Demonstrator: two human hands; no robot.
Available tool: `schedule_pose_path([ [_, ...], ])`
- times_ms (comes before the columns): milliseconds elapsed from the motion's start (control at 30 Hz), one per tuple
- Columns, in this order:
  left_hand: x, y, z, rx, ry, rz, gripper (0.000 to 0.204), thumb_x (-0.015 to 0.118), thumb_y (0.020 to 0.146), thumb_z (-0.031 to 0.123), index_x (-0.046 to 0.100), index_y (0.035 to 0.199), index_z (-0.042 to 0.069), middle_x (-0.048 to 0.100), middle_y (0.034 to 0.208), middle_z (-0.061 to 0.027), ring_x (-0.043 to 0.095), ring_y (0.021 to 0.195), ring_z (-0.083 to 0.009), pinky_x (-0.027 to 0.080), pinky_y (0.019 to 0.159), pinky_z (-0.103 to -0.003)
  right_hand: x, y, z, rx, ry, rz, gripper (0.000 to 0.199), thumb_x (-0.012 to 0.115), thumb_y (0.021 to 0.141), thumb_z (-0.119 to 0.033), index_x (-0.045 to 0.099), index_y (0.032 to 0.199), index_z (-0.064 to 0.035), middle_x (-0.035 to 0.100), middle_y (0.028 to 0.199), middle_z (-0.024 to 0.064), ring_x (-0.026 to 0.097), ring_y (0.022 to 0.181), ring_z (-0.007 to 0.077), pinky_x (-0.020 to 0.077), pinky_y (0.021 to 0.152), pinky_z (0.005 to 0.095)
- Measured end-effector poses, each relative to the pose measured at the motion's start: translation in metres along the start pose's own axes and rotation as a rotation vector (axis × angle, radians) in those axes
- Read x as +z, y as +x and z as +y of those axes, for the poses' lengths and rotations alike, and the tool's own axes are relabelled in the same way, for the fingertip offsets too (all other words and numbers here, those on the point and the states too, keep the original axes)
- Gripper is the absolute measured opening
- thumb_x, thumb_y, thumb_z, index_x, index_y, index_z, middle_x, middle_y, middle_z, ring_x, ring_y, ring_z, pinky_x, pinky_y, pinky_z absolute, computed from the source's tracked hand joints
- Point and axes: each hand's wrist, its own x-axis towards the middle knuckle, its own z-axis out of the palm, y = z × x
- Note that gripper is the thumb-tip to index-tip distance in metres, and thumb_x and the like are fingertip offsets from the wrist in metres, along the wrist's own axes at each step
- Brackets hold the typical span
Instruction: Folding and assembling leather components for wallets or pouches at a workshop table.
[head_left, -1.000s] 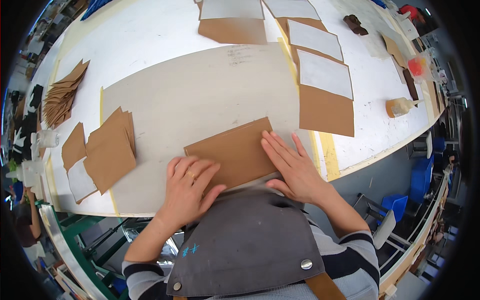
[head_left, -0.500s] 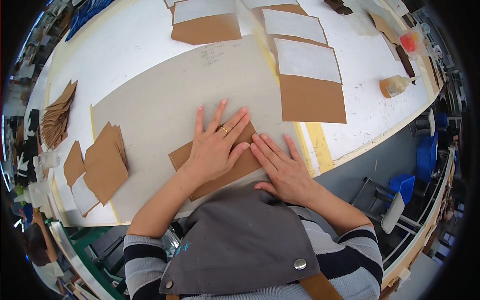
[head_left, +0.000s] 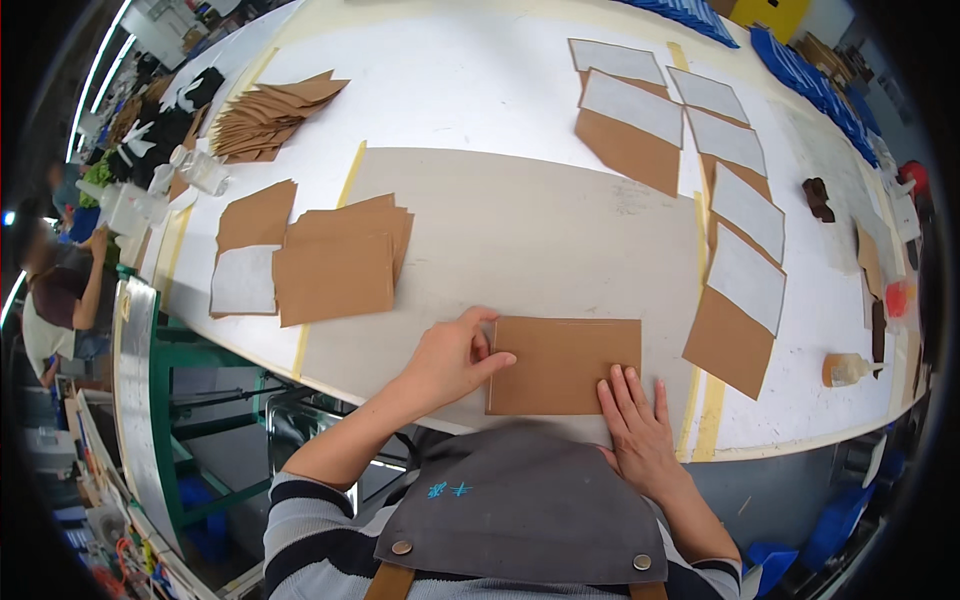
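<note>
A flat rectangular brown leather-like panel (head_left: 555, 365) lies on the grey mat (head_left: 480, 230) close to the front edge of the table. My left hand (head_left: 450, 362) grips its left edge, thumb on top and the other fingers curled at the side. At the panel's lower right corner, my right hand (head_left: 638, 430) rests flat with fingers stretched. Left of the mat's middle is a stack of brown panels (head_left: 335, 275), beside a piece with a white backing (head_left: 243, 280). More brown panels with white backings (head_left: 745, 280) lie overlapped in a row on the right.
A fanned pile of brown pieces (head_left: 275, 115) sits at the far left, near a clear jar (head_left: 200, 170). A glue bottle (head_left: 848, 369) lies at the right edge. Blue folded items (head_left: 810, 85) line the far right. Another person (head_left: 70, 290) is at left.
The panel now lies square to me instead of slanted. My left hand has gone from flat on it to its left edge; my right hand remains at its right side. The view has swung left.
</note>
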Motion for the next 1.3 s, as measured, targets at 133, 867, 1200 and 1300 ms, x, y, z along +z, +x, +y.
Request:
schedule_pose_path([
  [133, 0.008, 0.005, -0.003, 0.022, 0.087, -0.054, 0.027, 0.076, 0.087, 0.018, 0.065, 0.101, -0.002, 0.064, 0.073, -0.0068, 0.060, 0.067, -0.0134, 0.049, 0.062, -0.029, 0.002, 0.006, 0.005, -0.054, 0.006, 0.041, 0.096, 0.073, 0.081, -0.046, 0.029, 0.156, -0.0053, 0.025, 0.164, 0.0142, 0.022, 0.152, 0.0307, 0.0112, 0.120, 0.0607],
  [867, -0.123, 0.023, -0.083, 0.125, 0.457, 0.729, 0.054, 0.071, 0.089, 0.020, 0.052, 0.137, 0.004, 0.065, 0.118, -0.0204, 0.062, 0.108, -0.0394, 0.050, 0.091, -0.046, -0.055, 0.291, 0.156, 0.136, 0.078, 0.744, 0.021, 0.069, 0.089, -0.020, 0.065, 0.106, -0.0078, 0.066, 0.120, 0.0102, 0.061, 0.112, 0.0326, 0.0502, 0.092, 0.0437],
  [1200, 0.030, 0.038, 0.026, 0.681, 0.287, 0.424, 0.082, 0.083, 0.074, 0.025, 0.044, 0.143, 0.001, 0.054, 0.133, -0.0193, 0.048, 0.127, -0.0396, 0.035, 0.108, -0.055, -0.046, 0.123, 0.033, -0.263, 0.225, 0.399, 0.013, 0.072, 0.086, -0.016, 0.062, 0.090, -0.0093, 0.064, 0.082, 0.0081, 0.065, 0.075, 0.0286, 0.0501, 0.063, 0.0401],
  [1300, 0.058, 0.035, 0.010, 0.742, 0.226, 0.296, 0.068, 0.082, 0.067, 0.015, 0.056, 0.130, 0.006, 0.059, 0.123, -0.0141, 0.051, 0.123, -0.0344, 0.037, 0.105, -0.053, -0.036, 0.081, 0.018, -0.219, 0.317, 0.300, 0.018, 0.077, 0.082, -0.013, 0.061, 0.089, -0.0104, 0.065, 0.085, 0.0052, 0.067, 0.081, 0.0249, 0.0512, 0.065, 0.0377],
])
